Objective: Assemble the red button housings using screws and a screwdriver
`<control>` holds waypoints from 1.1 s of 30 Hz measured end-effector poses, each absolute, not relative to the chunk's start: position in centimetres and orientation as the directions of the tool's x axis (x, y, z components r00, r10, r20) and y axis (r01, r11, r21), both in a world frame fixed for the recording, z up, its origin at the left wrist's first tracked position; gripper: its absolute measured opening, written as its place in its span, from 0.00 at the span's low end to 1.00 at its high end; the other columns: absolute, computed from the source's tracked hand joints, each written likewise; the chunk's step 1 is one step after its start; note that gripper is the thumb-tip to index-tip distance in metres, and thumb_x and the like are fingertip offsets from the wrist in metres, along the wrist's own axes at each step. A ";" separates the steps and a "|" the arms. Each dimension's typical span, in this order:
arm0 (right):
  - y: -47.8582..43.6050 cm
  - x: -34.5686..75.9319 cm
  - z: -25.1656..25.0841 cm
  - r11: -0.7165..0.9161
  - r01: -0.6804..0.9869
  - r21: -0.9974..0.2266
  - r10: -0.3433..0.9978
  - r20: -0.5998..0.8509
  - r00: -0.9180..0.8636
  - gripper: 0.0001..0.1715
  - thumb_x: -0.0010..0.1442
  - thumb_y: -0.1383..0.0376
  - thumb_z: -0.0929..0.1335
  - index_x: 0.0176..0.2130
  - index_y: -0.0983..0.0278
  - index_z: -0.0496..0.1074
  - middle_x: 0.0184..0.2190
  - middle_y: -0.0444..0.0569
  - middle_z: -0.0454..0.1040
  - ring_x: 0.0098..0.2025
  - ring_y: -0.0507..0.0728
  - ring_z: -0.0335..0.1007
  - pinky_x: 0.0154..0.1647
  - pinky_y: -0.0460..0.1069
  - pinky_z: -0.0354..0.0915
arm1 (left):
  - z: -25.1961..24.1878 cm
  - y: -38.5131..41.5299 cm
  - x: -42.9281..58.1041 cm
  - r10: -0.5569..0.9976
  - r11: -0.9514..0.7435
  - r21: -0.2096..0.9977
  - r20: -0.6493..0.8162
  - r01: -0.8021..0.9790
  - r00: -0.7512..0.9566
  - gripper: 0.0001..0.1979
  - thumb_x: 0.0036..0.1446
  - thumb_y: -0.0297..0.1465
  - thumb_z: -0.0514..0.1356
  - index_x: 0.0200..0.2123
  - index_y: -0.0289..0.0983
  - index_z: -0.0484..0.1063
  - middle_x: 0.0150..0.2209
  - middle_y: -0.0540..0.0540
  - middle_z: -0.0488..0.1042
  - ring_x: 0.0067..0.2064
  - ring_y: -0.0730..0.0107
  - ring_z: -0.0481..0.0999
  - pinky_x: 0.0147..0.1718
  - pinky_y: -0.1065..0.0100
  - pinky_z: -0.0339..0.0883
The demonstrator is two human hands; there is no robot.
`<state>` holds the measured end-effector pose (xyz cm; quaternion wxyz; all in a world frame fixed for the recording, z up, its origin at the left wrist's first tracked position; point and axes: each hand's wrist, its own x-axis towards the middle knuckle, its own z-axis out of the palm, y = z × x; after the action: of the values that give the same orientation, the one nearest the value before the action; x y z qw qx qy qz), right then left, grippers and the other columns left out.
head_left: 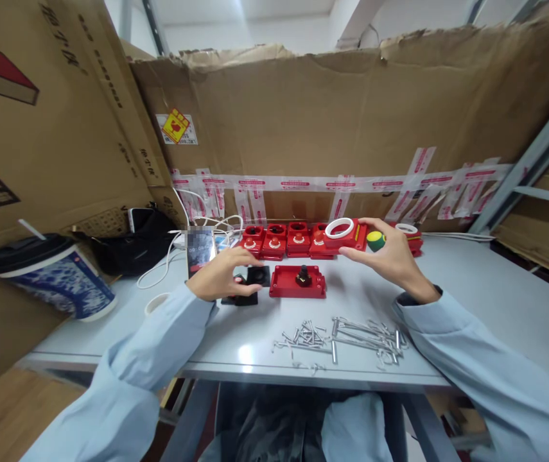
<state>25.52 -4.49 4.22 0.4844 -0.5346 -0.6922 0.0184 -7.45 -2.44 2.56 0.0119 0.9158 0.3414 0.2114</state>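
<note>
My right hand grips a red plastic housing by its right end, thumb in front and fingertips behind. A white ring sits on that housing. My left hand is over some black square pieces, thumb and forefinger apart in a curve around them. Another black piece lies partly hidden under this hand. Between my hands an open red box base rests on the table, with a black knob-like part standing in it.
Several red housings stand in a row at the back. Loose screws and longer metal pins lie near the front edge. A phone, white cables, a large cup and a black bag are leftward. Cardboard walls the back.
</note>
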 end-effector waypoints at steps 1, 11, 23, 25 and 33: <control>-4.4 25.5 4.1 0.426 0.720 -0.547 0.760 0.649 0.043 0.38 0.40 0.49 0.75 0.47 0.64 0.70 0.41 0.52 0.77 0.41 0.62 0.73 0.43 0.56 0.68 | 2.8 -2.4 -6.3 0.592 -0.796 0.186 0.438 0.576 0.676 0.19 0.49 0.41 0.64 0.42 0.38 0.74 0.40 0.43 0.76 0.42 0.63 0.74 0.44 0.62 0.65; -3.4 25.9 3.4 0.389 0.684 -0.617 0.796 0.599 0.087 0.37 0.39 0.49 0.75 0.45 0.66 0.71 0.40 0.54 0.77 0.42 0.63 0.73 0.45 0.58 0.68 | 0.4 0.5 0.6 0.583 -0.808 0.296 0.526 0.509 0.619 0.18 0.48 0.38 0.64 0.43 0.38 0.74 0.40 0.45 0.75 0.43 0.61 0.71 0.46 0.58 0.63; -3.7 25.7 3.7 0.392 0.656 -0.645 0.804 0.587 0.096 0.37 0.39 0.50 0.75 0.46 0.65 0.71 0.42 0.54 0.77 0.42 0.64 0.74 0.44 0.57 0.69 | -0.5 1.0 1.0 0.586 -0.811 0.329 0.472 0.485 0.659 0.19 0.49 0.39 0.64 0.44 0.38 0.74 0.41 0.43 0.75 0.44 0.60 0.71 0.47 0.55 0.63; -3.8 25.6 3.7 0.386 0.654 -0.651 0.810 0.579 0.099 0.37 0.39 0.50 0.75 0.46 0.65 0.71 0.41 0.54 0.77 0.42 0.63 0.74 0.44 0.57 0.69 | -0.6 1.2 0.9 0.588 -0.809 0.342 0.468 0.478 0.660 0.19 0.49 0.39 0.64 0.44 0.38 0.74 0.42 0.43 0.75 0.44 0.60 0.71 0.48 0.55 0.63; -3.8 25.8 3.7 0.389 0.642 -0.660 0.811 0.576 0.101 0.37 0.39 0.50 0.75 0.46 0.65 0.71 0.41 0.54 0.77 0.42 0.63 0.74 0.45 0.57 0.69 | -0.9 1.4 0.7 0.586 -0.810 0.355 0.461 0.467 0.666 0.21 0.49 0.40 0.64 0.46 0.39 0.73 0.42 0.43 0.74 0.44 0.60 0.72 0.49 0.55 0.62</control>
<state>25.82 -3.77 3.74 0.5020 -0.5464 -0.6652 0.0842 0.69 1.45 -0.88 0.1036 0.9069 0.2905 0.2872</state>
